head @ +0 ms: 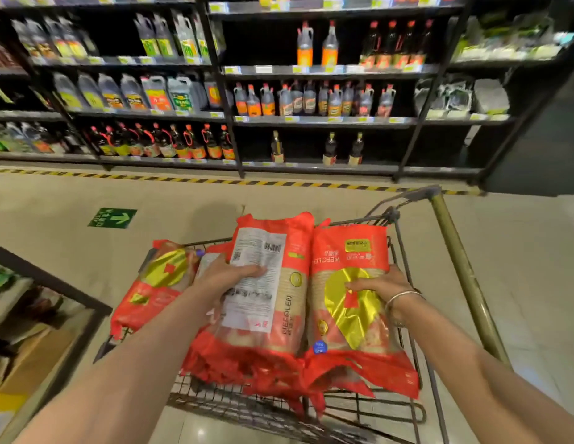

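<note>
Three red and gold packages lie in a wire shopping cart [404, 267]. My left hand [224, 277] grips the middle package [279, 302], which shows its white label and barcode, fingers over the top and thumb down its left side. My right hand [380, 285], with a bangle on the wrist, holds the right package [353, 251] from its right side, thumb on the gold foil. The third package [154, 290] lies at the cart's left, touched by neither hand.
The cart's olive handle bar [462, 270] runs along the right. Dark shelves of bottles and jugs [279, 100] stand across the aisle behind a yellow-black floor stripe [215, 181]. A green arrow sign [112, 217] is on the floor. A low display bin [48, 315] stands at left.
</note>
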### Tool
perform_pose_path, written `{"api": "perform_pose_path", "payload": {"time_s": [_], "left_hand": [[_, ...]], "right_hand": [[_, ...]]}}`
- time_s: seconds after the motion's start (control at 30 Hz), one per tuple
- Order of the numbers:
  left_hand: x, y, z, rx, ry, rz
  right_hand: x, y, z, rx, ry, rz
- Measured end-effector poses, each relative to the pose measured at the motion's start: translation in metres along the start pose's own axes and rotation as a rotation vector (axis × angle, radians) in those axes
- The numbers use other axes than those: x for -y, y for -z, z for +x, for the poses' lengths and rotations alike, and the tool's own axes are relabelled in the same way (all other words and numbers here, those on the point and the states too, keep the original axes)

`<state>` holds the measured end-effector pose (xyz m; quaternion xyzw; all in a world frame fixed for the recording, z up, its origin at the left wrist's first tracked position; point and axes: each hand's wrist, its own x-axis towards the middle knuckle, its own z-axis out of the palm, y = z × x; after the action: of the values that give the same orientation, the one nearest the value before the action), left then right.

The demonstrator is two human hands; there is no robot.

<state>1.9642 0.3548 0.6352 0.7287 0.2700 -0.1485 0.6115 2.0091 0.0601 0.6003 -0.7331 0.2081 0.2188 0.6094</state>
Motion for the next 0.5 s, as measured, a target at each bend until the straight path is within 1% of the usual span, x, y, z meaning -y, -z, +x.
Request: {"api": "perform_pose_path", "payload": {"time_s": [0.13,0.27,0.33,0.4,0.5], "left_hand": [[0.016,0.0,0.035,0.046,0.073,0.048],[0.05,0.004,0.059,-0.005,0.167,0.054],[0.054,0.003,0.062,-0.046,0.202,0.077],[0.056,0.0,0.064,-0.053,0.215,0.16],[0.059,-0.001,0.067,-0.092,0.215,0.214]], "right_hand": [[-0.018,-0.013,0.035,0.021,-0.138,-0.011],[-0.045,-0.023,0.049,-0.021,-0.213,-0.055],[-0.056,-0.028,0.054,-0.081,-0.202,-0.08],[-0.065,-0.034,0.056,-0.145,-0.168,-0.143],[-0.068,-0.042,0.051,-0.214,-0.133,-0.316]]}}
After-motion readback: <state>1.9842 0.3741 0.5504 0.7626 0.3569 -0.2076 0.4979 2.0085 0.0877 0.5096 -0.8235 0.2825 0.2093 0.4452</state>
